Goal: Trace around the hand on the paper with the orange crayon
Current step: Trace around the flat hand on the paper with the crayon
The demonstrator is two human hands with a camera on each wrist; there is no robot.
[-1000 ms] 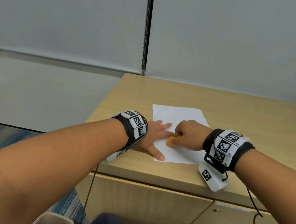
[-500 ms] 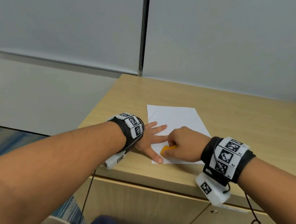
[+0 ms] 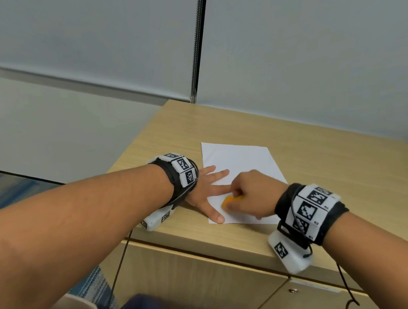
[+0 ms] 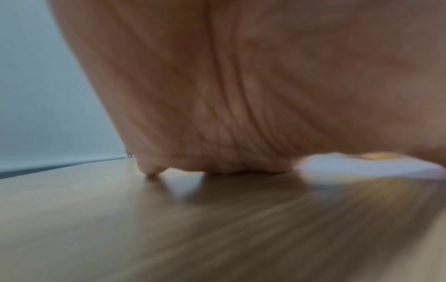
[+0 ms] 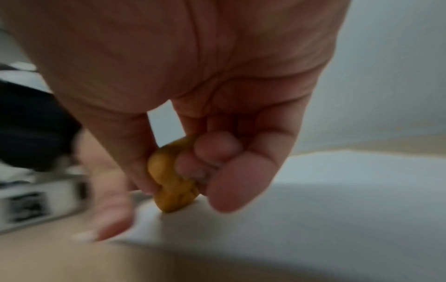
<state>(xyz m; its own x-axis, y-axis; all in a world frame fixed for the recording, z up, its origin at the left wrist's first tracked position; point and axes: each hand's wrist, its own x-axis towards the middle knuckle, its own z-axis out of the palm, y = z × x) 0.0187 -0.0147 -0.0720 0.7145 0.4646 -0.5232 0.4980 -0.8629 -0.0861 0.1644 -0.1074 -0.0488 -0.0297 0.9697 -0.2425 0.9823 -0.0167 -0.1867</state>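
Between the earlier frames and now, our right hand has drawn the orange crayon back from between the spread fingers toward the near edge of the paper, into the gap between thumb and forefinger of our left hand. We see the left hand lying flat and fully spread, palm down, half on the paper and half on the counter, pinning the sheet. The right hand is curled closed, thumb and fingertips pinching the crayon, whose tip meets the paper. We judge the crayon a short, light, waxy lump: rigid yet brittle, and likely slick, so it is best gripped low, near the tip, with modest pressure. The paper looks thin and limp and probably slides easily, so the flat hand must hold it steady. No traced line is clear in these views.
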